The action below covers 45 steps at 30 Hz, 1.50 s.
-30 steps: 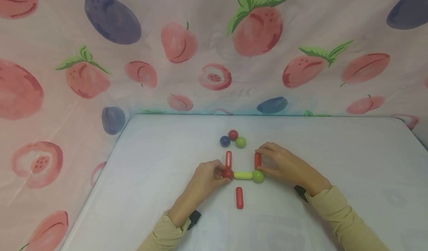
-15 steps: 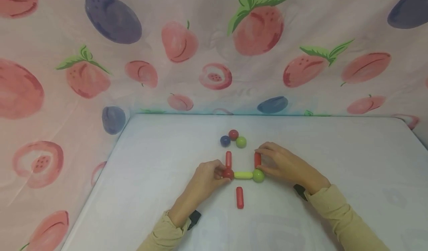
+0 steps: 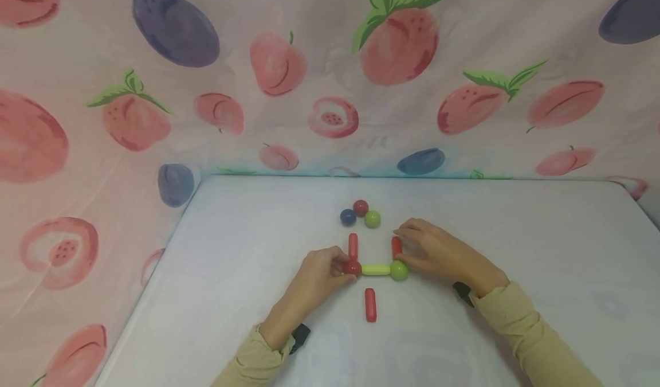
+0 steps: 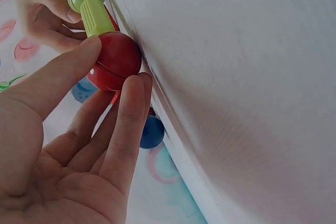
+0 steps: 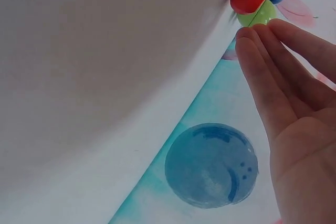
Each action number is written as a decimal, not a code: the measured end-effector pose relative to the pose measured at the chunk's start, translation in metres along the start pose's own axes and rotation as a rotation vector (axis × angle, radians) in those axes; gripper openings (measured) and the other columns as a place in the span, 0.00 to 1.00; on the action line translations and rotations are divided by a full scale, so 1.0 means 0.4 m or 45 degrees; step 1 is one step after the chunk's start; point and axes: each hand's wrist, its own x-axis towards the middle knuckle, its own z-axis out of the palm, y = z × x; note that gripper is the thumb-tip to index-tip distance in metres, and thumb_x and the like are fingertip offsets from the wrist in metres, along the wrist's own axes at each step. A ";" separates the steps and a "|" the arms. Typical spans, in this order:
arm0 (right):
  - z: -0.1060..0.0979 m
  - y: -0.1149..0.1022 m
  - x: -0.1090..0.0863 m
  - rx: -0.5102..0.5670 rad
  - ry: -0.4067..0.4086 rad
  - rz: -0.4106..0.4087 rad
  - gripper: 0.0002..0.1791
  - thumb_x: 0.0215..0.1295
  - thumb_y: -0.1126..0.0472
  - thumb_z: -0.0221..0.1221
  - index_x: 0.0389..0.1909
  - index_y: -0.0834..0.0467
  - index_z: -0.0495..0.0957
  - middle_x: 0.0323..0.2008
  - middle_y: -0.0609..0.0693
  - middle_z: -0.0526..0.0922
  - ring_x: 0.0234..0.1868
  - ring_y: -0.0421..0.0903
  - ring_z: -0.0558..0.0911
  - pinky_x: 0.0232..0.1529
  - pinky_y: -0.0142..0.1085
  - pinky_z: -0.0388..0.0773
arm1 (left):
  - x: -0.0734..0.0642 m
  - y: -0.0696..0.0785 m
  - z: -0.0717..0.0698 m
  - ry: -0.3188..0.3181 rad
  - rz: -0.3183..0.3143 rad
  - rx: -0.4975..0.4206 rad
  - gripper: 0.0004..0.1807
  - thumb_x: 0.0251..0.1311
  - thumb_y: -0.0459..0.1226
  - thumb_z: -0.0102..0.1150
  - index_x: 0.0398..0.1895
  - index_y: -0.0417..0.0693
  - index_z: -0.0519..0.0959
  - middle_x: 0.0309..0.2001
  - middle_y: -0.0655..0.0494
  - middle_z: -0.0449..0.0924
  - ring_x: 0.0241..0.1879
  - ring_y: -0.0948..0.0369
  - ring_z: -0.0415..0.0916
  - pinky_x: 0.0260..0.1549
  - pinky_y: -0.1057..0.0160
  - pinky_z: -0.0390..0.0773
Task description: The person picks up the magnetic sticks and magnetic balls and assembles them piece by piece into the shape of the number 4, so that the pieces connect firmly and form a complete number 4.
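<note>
My left hand (image 3: 321, 275) pinches a glossy red ball (image 4: 118, 61) between thumb and fingertips. From that ball a yellow-green rod (image 3: 376, 270) runs right to a lime green ball (image 3: 399, 270). A red rod (image 3: 353, 246) extends away from the red ball. Another red rod (image 3: 396, 247) stands beyond the green ball, its near end partly hidden by my right thumb. My right hand (image 3: 433, 249) is beside this rod, with straight fingers around its far end in the right wrist view. Whether they touch it, I cannot tell.
A loose red rod (image 3: 370, 305) lies on the white table (image 3: 247, 232), nearer me. Past the joined pieces, a blue ball (image 3: 348, 217), a second red ball (image 3: 361, 207) and a second green ball (image 3: 372, 219) sit clustered. Behind the table hangs a fruit-print cloth (image 3: 330, 60).
The right-hand red rod has shifted slightly toward the green ball, and a small gap now shows between its far end and my right fingertips. My left hand keeps its hold.
</note>
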 end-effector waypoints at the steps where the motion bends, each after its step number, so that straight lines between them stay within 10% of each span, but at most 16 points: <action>1: -0.001 0.000 0.001 -0.005 -0.002 0.002 0.25 0.58 0.52 0.70 0.55 0.59 0.80 0.49 0.51 0.81 0.52 0.49 0.80 0.56 0.46 0.80 | 0.000 0.000 0.000 0.000 0.000 0.001 0.15 0.53 0.37 0.74 0.43 0.45 0.83 0.38 0.56 0.86 0.34 0.65 0.80 0.37 0.71 0.81; 45: -0.039 -0.027 0.123 0.069 -0.007 0.050 0.25 0.62 0.58 0.68 0.58 0.61 0.78 0.54 0.56 0.80 0.58 0.52 0.77 0.61 0.48 0.76 | -0.001 0.000 -0.005 -0.019 -0.013 -0.036 0.15 0.53 0.38 0.73 0.44 0.47 0.83 0.39 0.57 0.87 0.35 0.66 0.81 0.38 0.70 0.81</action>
